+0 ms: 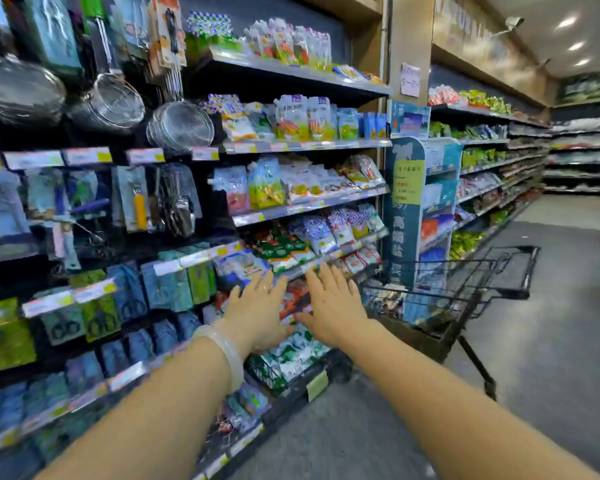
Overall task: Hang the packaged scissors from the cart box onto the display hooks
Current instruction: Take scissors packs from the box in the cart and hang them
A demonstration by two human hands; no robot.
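Both arms stretched forward down a shop aisle. Left hand point(257, 306) and right hand point(333, 306) side by side, palms down, fingers straight and slightly spread, holding nothing. Packaged scissors point(97, 317) hanging on display hooks low at left (green and blue cards, blurred). Black wire cart point(465, 292) just right of the hands, a brown box point(420, 336) in its basket. Snack shelves point(309, 202) close behind. Open grey floor point(551, 341) to the right.

Green scissors packs point(99, 315) hang beside blue packs point(168, 284). The cart point(465, 289) is black wire, the strainers point(181, 124) silver mesh, the bracelet point(222, 351) pale translucent, the floor point(551, 341) grey.
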